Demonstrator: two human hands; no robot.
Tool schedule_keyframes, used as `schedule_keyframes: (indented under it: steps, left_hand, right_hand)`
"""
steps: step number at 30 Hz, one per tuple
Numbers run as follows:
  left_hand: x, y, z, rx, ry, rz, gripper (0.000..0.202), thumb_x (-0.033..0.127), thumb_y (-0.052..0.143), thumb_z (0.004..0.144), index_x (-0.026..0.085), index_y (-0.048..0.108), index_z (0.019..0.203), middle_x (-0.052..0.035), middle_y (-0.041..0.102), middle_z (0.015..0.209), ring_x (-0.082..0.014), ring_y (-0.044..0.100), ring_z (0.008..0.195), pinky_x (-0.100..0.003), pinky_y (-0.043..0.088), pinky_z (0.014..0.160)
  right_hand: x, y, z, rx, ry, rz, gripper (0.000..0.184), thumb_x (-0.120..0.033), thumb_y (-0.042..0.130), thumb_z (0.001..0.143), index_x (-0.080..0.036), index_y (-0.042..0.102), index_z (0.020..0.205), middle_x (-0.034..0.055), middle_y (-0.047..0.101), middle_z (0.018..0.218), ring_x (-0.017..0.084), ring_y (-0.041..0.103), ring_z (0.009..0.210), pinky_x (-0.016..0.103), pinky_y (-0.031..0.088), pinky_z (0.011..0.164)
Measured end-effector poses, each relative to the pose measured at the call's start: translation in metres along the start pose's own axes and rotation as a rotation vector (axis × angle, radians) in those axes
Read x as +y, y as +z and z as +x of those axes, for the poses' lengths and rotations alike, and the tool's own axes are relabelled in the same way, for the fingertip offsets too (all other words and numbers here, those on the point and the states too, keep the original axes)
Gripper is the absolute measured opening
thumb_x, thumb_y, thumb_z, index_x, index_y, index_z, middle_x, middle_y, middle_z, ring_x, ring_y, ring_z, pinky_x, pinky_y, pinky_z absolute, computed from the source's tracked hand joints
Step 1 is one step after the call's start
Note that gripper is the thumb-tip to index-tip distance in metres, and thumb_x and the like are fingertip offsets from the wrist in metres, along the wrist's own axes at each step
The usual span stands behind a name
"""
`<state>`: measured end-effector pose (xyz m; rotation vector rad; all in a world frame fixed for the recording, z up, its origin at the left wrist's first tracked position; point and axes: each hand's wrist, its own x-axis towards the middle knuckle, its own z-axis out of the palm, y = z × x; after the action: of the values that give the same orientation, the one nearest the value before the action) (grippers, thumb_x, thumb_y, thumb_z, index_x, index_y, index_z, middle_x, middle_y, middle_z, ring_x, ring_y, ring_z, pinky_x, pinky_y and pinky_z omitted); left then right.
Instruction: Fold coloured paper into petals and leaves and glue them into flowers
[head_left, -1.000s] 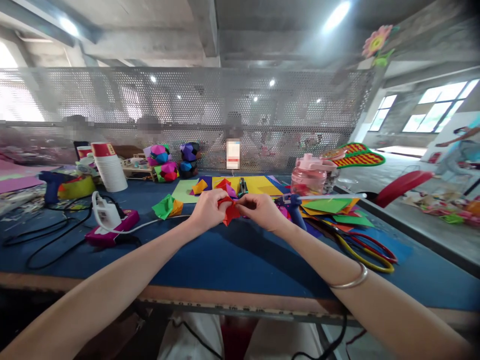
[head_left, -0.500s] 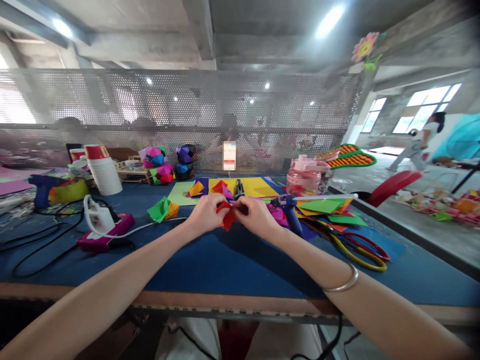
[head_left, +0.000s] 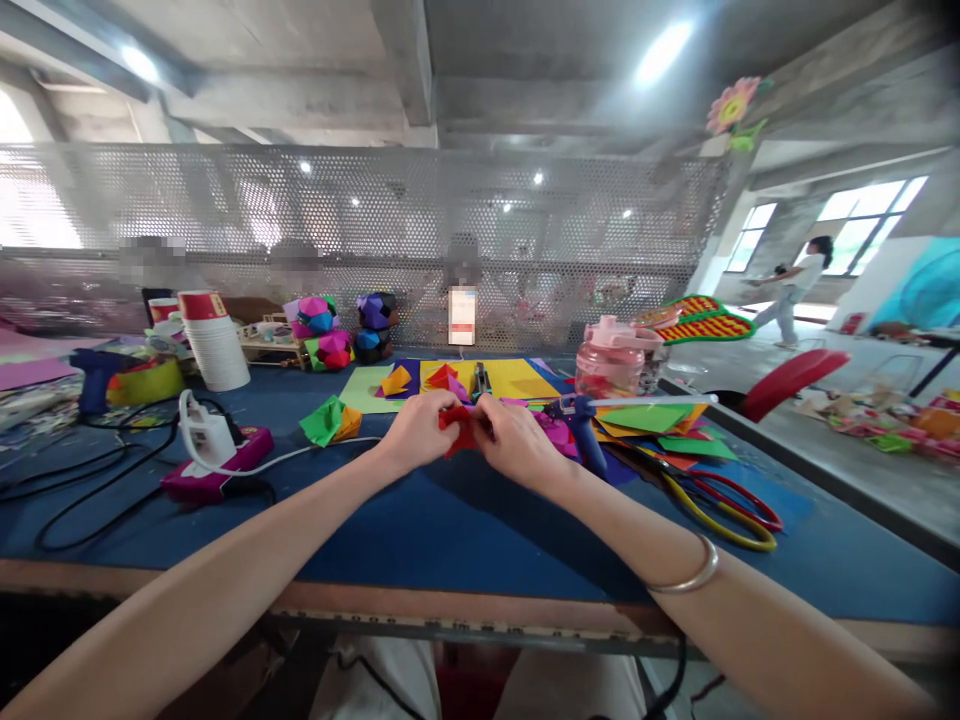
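Note:
A folded piece of red paper is held up over the blue table between my two hands. My left hand pinches its left side, thumb toward me. On the other side, my right hand grips it with thumb and fingers closed; part of the paper is hidden behind the fingers. Just beyond my hands lie a yellow folded paper, a red and pink folded piece and a stapler. Left of my left hand sits a green and orange folded paper.
A blue glue gun and scissors lie to the right, by stacked coloured paper and a pink jug. At left stand a purple power strip, paper cups and another glue gun. A person walks at far right.
The red paper has been turned slightly between my fingers, and its lower point no longer hangs as far down. Both hands keep their hold. The person in the background has moved left.

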<state>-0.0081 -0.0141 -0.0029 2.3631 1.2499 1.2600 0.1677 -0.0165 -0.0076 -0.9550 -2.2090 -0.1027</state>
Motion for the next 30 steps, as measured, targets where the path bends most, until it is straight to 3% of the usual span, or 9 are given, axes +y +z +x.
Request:
schedule_keyframes:
  steps: [2, 5, 8, 11, 14, 18, 23, 26, 30]
  left_hand:
    - [0.001, 0.000, 0.004, 0.015, -0.116, -0.228, 0.011, 0.016, 0.063, 0.069, 0.015, 0.066, 0.080, -0.0029, 0.068, 0.077, -0.0164, 0.061, 0.071, -0.027, 0.046, 0.067]
    - [0.003, 0.001, 0.007, 0.026, -0.299, -0.622, 0.025, 0.027, 0.072, 0.068, 0.013, 0.064, 0.088, -0.0037, 0.069, 0.082, -0.0146, 0.063, 0.071, -0.027, 0.050, 0.068]
    - [0.002, 0.004, 0.007, 0.069, -0.386, -0.797, 0.034, 0.033, 0.076, 0.065, 0.013, 0.064, 0.090, -0.0035, 0.069, 0.081, -0.0134, 0.062, 0.067, -0.027, 0.051, 0.067]
    - [0.000, 0.006, 0.006, 0.141, -0.358, -0.781, 0.030, 0.035, 0.075, 0.065, 0.013, 0.064, 0.084, -0.0014, 0.067, 0.075, -0.0122, 0.060, 0.063, -0.025, 0.049, 0.062]
    - [-0.003, 0.003, 0.006, 0.190, -0.254, -0.616, 0.022, 0.032, 0.071, 0.069, 0.014, 0.060, 0.069, 0.0021, 0.059, 0.062, -0.0100, 0.054, 0.056, -0.021, 0.042, 0.053]
    - [-0.004, -0.004, 0.007, 0.133, -0.212, -0.452, 0.018, 0.028, 0.067, 0.070, 0.014, 0.057, 0.062, 0.0036, 0.053, 0.054, -0.0090, 0.048, 0.051, -0.020, 0.037, 0.049]
    - [-0.007, -0.003, 0.006, 0.032, -0.185, -0.404, 0.012, 0.024, 0.065, 0.070, 0.013, 0.063, 0.065, 0.0011, 0.059, 0.059, -0.0105, 0.052, 0.053, -0.021, 0.040, 0.052]
    - [-0.008, 0.000, 0.005, -0.004, -0.138, -0.407, 0.011, 0.023, 0.063, 0.070, 0.012, 0.065, 0.068, 0.0007, 0.060, 0.062, -0.0107, 0.053, 0.055, -0.022, 0.041, 0.054]
    - [-0.005, 0.000, 0.004, -0.033, -0.153, -0.459, 0.013, 0.025, 0.064, 0.070, 0.012, 0.066, 0.070, 0.0008, 0.061, 0.063, -0.0107, 0.054, 0.057, -0.022, 0.042, 0.056]
  right_hand:
    - [-0.002, 0.000, 0.001, 0.080, 0.101, 0.077, 0.008, -0.016, 0.050, 0.084, -0.019, 0.049, 0.076, 0.0005, 0.059, 0.065, 0.014, 0.051, 0.057, 0.026, 0.032, 0.056]
    - [-0.004, 0.001, 0.002, 0.194, 0.246, 0.186, 0.013, -0.023, 0.052, 0.084, -0.020, 0.047, 0.072, -0.0011, 0.057, 0.062, 0.013, 0.051, 0.056, 0.025, 0.034, 0.055]
    - [-0.004, 0.005, 0.002, 0.239, 0.336, 0.280, 0.015, -0.028, 0.051, 0.083, -0.020, 0.048, 0.070, -0.0006, 0.058, 0.062, 0.014, 0.053, 0.056, 0.026, 0.038, 0.056]
    - [-0.003, 0.010, 0.001, 0.219, 0.378, 0.410, 0.014, -0.029, 0.053, 0.082, -0.021, 0.050, 0.071, 0.0003, 0.060, 0.062, 0.015, 0.056, 0.057, 0.027, 0.042, 0.056]
    - [-0.003, 0.014, 0.001, 0.137, 0.400, 0.546, 0.012, -0.027, 0.055, 0.079, -0.021, 0.050, 0.070, 0.0001, 0.061, 0.060, 0.016, 0.058, 0.056, 0.028, 0.045, 0.055]
    - [-0.007, 0.013, 0.001, 0.116, 0.383, 0.572, 0.006, -0.024, 0.058, 0.077, -0.020, 0.055, 0.078, 0.0006, 0.064, 0.066, 0.017, 0.060, 0.061, 0.028, 0.047, 0.057]
    - [-0.011, 0.006, 0.001, 0.179, 0.206, 0.577, 0.024, -0.028, 0.059, 0.084, -0.018, 0.058, 0.106, 0.0066, 0.068, 0.094, 0.018, 0.064, 0.083, 0.029, 0.050, 0.070]
    - [-0.010, 0.005, 0.001, 0.206, 0.099, 0.532, 0.015, -0.025, 0.054, 0.089, -0.018, 0.062, 0.100, 0.0069, 0.067, 0.095, 0.017, 0.063, 0.084, 0.029, 0.050, 0.074]
    - [-0.007, 0.004, 0.001, 0.261, 0.058, 0.492, 0.011, -0.021, 0.054, 0.088, -0.018, 0.064, 0.091, 0.0055, 0.065, 0.087, 0.016, 0.061, 0.079, 0.029, 0.049, 0.074]
